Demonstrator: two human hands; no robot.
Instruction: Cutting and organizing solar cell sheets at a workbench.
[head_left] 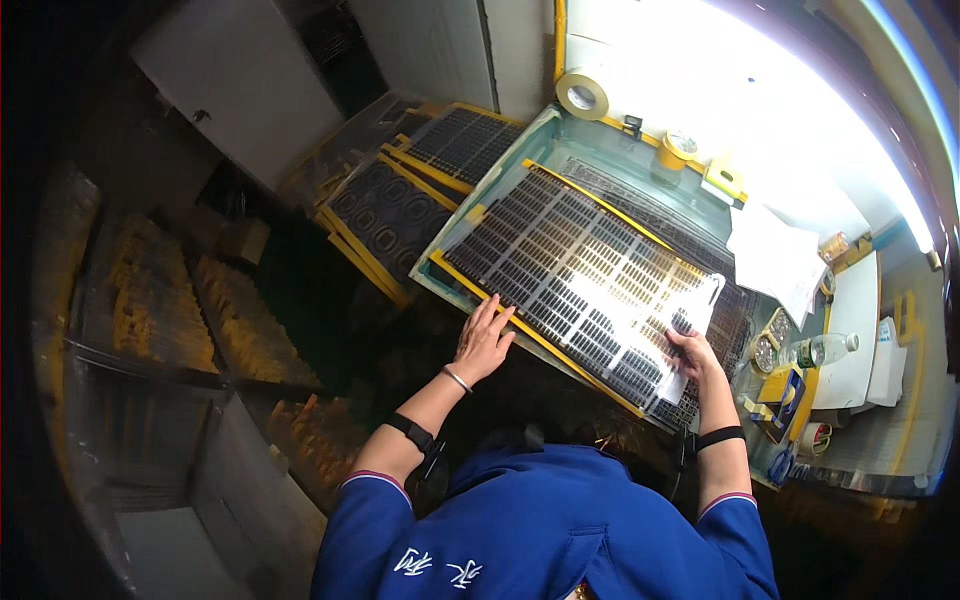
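Observation:
A large glossy film sheet (555, 270) with a dark grid pattern and yellow edge strips lies tilted across the light table. My left hand (484, 342) rests on its near left edge, fingers spread and gripping nothing. At the sheet's right end, my right hand (694, 354) is closed on a thin white sheet (705, 305) with a rounded corner. Whether those fingers also pinch the film is hidden. Strong glare covers the film beside the right hand. More dark patterned film (630, 195) shows underneath, along the far side.
Tape rolls (582, 95) and a yellow-and-white tub (677, 149) stand along the back. White papers (775, 255), a clear plastic bottle (825, 349) and a blue-and-yellow box (785, 403) are at right. Yellow-edged patterned panels (390, 215) lie at left, with shelving (150, 290) beyond.

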